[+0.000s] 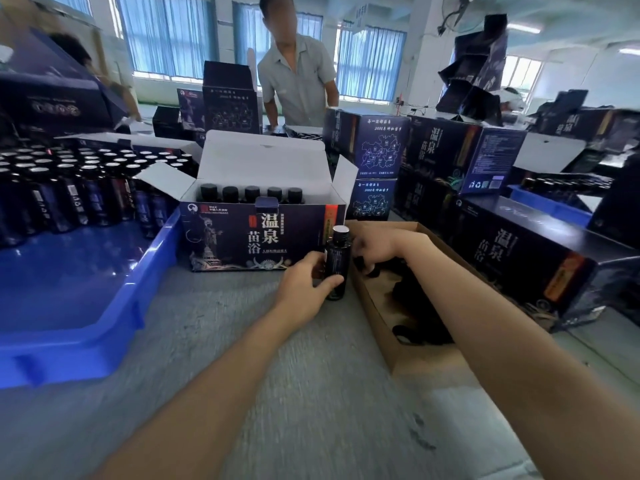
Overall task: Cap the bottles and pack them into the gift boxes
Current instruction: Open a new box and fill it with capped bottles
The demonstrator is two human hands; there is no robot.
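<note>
The left hand (306, 284) grips a dark bottle (337, 263) that stands upright on the grey surface (277, 375), just in front of the right corner of the open gift box (263, 237). The thumb and fingers (317, 259) of this hand are wrapped round the lower half of the bottle. The bottle's top shows a silver seal and carries no black cap. The right hand (375, 245) reaches down into the far end of a shallow cardboard box (377, 327) that lies just right of the bottle and holds a heap of black caps (417, 299). This hand is blurred, with its fingers bent down among the caps, and I cannot tell whether they hold one. The open gift box stands with its white flaps up, and a row of five capped bottles (252, 194) fills its back. To the left a blue tray (86, 306) touches the gift box and carries many upright bottles with silver tops (69, 188) at its far end. On the right a closed gift box (519, 261) lies beside the cardboard box, and more closed boxes (372, 143) are stacked behind. A person in a grey shirt (298, 84) stands across the surface.
</note>
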